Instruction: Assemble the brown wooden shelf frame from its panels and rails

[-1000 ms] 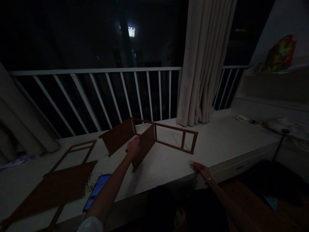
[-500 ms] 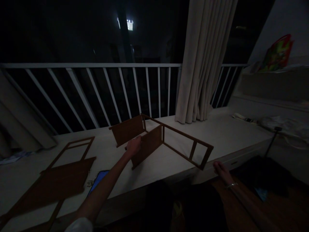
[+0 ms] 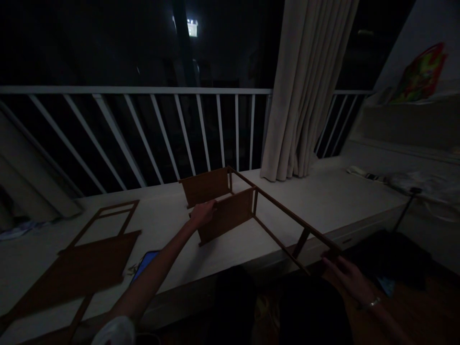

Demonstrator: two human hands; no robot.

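Note:
A brown wooden shelf frame (image 3: 278, 203) with two flat shelf boards lies on its side on the white ledge, its near right end reaching out past the edge. My left hand (image 3: 203, 213) is closed on the near shelf board (image 3: 227, 216) at its upper left edge. At the frame's outer end, my right hand (image 3: 347, 274) grips the crosspiece, the fingers partly in shadow. The farther shelf board (image 3: 204, 186) stands behind, touched by neither hand.
More brown wooden panels and a side frame (image 3: 84, 266) lie at the left. Beside my left forearm is a phone (image 3: 146, 263) with small hardware pieces next to it. White railing (image 3: 172, 90) and a beige curtain (image 3: 298, 96) back the ledge. A dark bundle (image 3: 398, 258) sits at the right.
The shelf frame has shifted right and toward me, its outer end now over the ledge's edge. My right hand, apart from it before, has taken hold of that end. My left hand keeps its grip.

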